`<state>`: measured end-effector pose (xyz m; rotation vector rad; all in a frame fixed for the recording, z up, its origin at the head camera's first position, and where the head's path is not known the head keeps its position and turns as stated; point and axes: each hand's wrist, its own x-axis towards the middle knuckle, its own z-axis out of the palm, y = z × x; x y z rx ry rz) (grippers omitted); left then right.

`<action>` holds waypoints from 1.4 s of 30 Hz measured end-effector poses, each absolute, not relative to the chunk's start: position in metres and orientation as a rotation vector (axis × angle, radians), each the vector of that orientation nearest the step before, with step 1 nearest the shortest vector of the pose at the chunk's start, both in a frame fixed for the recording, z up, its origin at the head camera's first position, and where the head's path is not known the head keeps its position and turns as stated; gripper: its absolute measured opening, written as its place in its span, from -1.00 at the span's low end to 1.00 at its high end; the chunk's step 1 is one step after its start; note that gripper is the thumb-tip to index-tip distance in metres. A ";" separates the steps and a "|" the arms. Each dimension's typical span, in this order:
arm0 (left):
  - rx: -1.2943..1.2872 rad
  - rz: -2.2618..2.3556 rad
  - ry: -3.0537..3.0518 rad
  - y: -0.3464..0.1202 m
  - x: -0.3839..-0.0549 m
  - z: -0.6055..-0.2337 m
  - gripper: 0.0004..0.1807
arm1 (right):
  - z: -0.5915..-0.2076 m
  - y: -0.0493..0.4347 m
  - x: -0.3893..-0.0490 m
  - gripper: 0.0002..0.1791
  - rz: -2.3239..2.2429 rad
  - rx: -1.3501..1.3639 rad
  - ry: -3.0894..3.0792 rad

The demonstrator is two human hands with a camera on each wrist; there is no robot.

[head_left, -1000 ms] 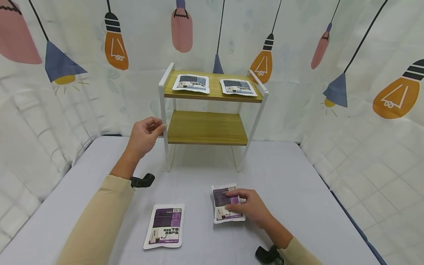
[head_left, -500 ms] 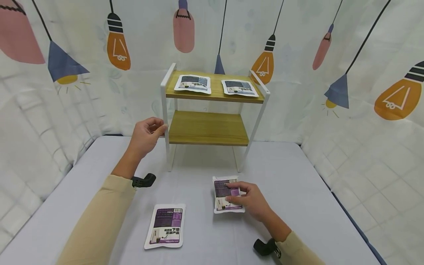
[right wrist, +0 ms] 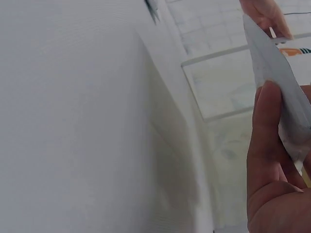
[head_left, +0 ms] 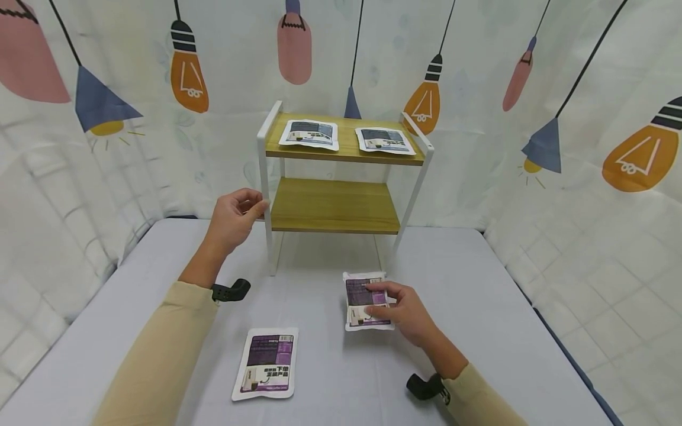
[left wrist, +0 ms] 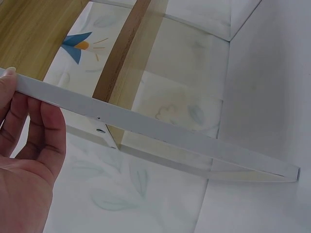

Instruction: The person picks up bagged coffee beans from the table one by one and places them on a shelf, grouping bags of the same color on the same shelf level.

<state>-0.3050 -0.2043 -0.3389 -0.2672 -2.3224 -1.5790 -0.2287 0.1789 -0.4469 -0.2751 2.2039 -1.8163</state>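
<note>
My left hand (head_left: 234,219) pinches the white front left leg (left wrist: 131,116) of a two-tier shelf (head_left: 335,204), thumb on one face and fingers behind. In front of the shelf, my right hand (head_left: 407,310) grips a white and purple pouch (head_left: 358,296) by its right side. The right wrist view shows that pouch (right wrist: 277,68) edge-on, lifted over the table, with fingers on both faces. A second purple pouch (head_left: 266,364) lies flat on the table at the front left.
Two pouches with dark blue labels, one at left (head_left: 309,134) and one at right (head_left: 386,141), lie on the shelf's top board. The lower board (head_left: 333,204) is bare wood. A white cloth covers the table (head_left: 453,284); a lamp-print curtain (head_left: 229,71) hangs close behind.
My right hand has carried its pouch forward, toward the shelf. The left hand keeps its hold on the shelf leg, and the other pouches stay put.
</note>
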 end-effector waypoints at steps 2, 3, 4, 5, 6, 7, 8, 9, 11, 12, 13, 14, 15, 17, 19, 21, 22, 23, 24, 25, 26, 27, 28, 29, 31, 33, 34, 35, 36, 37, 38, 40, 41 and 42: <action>-0.269 -1.580 -2.322 -0.205 -0.305 -0.339 -0.73 | -0.445 0.178 -0.230 -0.43 -1.814 -0.274 2.214; -0.269 -1.580 -2.321 -0.205 -0.305 -0.339 -0.73 | -0.444 0.178 -0.230 -0.43 -1.814 -0.273 2.218; -0.271 -1.582 -2.319 -0.205 -0.305 -0.339 -0.74 | -0.444 0.178 -0.231 -0.43 -1.815 -0.273 2.221; -0.271 -1.581 -2.320 -0.205 -0.305 -0.339 -0.73 | -0.443 0.178 -0.232 -0.43 -1.817 -0.272 2.224; -0.271 -1.580 -2.320 -0.205 -0.305 -0.339 -0.72 | -0.443 0.178 -0.232 -0.43 -1.820 -0.272 2.222; -0.272 -1.581 -2.319 -0.205 -0.305 -0.339 -0.72 | -0.442 0.177 -0.233 -0.43 -1.822 -0.272 2.220; -0.272 -1.584 -2.317 -0.205 -0.305 -0.339 -0.72 | -0.442 0.177 -0.234 -0.42 -1.824 -0.272 2.219; -0.271 -1.585 -2.317 -0.205 -0.305 -0.339 -0.72 | -0.441 0.177 -0.234 -0.42 -1.826 -0.271 2.218; -0.271 -1.590 -2.313 -0.205 -0.306 -0.339 -0.72 | -0.440 0.177 -0.236 -0.41 -1.827 -0.264 2.223; -0.274 -1.591 -2.310 -0.205 -0.306 -0.340 -0.73 | -0.439 0.177 -0.236 -0.41 -1.825 -0.258 2.228; -0.280 -1.587 -2.310 -0.206 -0.306 -0.340 -0.72 | -0.438 0.177 -0.237 -0.41 -1.821 -0.251 2.239; -0.281 -1.587 -2.307 -0.206 -0.306 -0.340 -0.71 | -0.437 0.177 -0.237 -0.41 -1.817 -0.244 2.247; -0.282 -1.585 -2.306 -0.206 -0.306 -0.340 -0.71 | -0.436 0.176 -0.238 -0.41 -1.814 -0.237 2.257; -0.283 -1.582 -2.306 -0.206 -0.306 -0.341 -0.69 | -0.435 0.176 -0.239 -0.41 -1.810 -0.225 2.270; -0.283 -1.579 -2.308 -0.206 -0.306 -0.341 -0.69 | -0.434 0.176 -0.240 -0.42 -1.817 -0.218 2.270; -0.279 -1.579 -2.308 -0.206 -0.306 -0.340 -0.68 | -0.433 0.175 -0.242 -0.42 -1.826 -0.216 2.264; -0.278 -1.576 -2.311 -0.206 -0.306 -0.340 -0.67 | -0.433 0.175 -0.242 -0.42 -1.833 -0.216 2.257; -0.277 -1.573 -2.314 -0.206 -0.306 -0.340 -0.67 | -0.432 0.175 -0.243 -0.42 -1.839 -0.216 2.251; -0.275 -1.570 -2.318 -0.206 -0.306 -0.340 -0.65 | -0.431 0.175 -0.243 -0.42 -1.842 -0.217 2.250; -0.273 -1.567 -2.322 -0.206 -0.306 -0.340 -0.64 | -0.431 0.175 -0.243 -0.42 -1.843 -0.219 2.250; -0.270 -1.565 -2.325 -0.206 -0.306 -0.340 -0.64 | -0.430 0.175 -0.244 -0.42 -1.844 -0.222 2.251; -0.267 -1.563 -2.329 -0.206 -0.306 -0.341 -0.63 | -0.429 0.175 -0.244 -0.42 -1.844 -0.226 2.253; -0.264 -1.562 -2.332 -0.206 -0.306 -0.341 -0.63 | -0.429 0.175 -0.244 -0.41 -1.843 -0.228 2.256; -0.262 -1.560 -2.334 -0.206 -0.306 -0.341 -0.63 | -0.428 0.175 -0.244 -0.42 -1.845 -0.228 2.255; -0.262 -1.558 -2.338 -0.206 -0.306 -0.340 -0.62 | -0.427 0.174 -0.245 -0.42 -1.852 -0.229 2.251; -0.265 -1.556 -2.338 -0.206 -0.306 -0.340 -0.62 | -0.426 0.174 -0.246 -0.42 -1.858 -0.232 2.249; -0.265 -1.555 -2.339 -0.206 -0.306 -0.340 -0.62 | -0.426 0.174 -0.247 -0.42 -1.862 -0.233 2.245; -0.268 -1.554 -2.340 -0.206 -0.306 -0.340 -0.62 | -0.425 0.174 -0.247 -0.42 -1.869 -0.234 2.240; -0.269 -1.553 -2.340 -0.206 -0.306 -0.341 -0.62 | -0.425 0.174 -0.247 -0.42 -1.872 -0.238 2.241; -0.269 -1.553 -2.340 -0.206 -0.306 -0.341 -0.62 | -0.424 0.174 -0.248 -0.42 -1.871 -0.241 2.244; -0.271 -1.552 -2.339 -0.206 -0.306 -0.341 -0.62 | -0.424 0.174 -0.248 -0.42 -1.870 -0.245 2.249; -0.273 -1.551 -2.338 -0.206 -0.307 -0.341 -0.62 | -0.422 0.174 -0.248 -0.42 -1.871 -0.248 2.252; -0.274 -1.551 -2.337 -0.206 -0.307 -0.341 -0.62 | -0.421 0.173 -0.248 -0.42 -1.871 -0.250 2.255; -0.274 -1.551 -2.337 -0.206 -0.307 -0.341 -0.62 | -0.420 0.173 -0.248 -0.42 -1.867 -0.253 2.260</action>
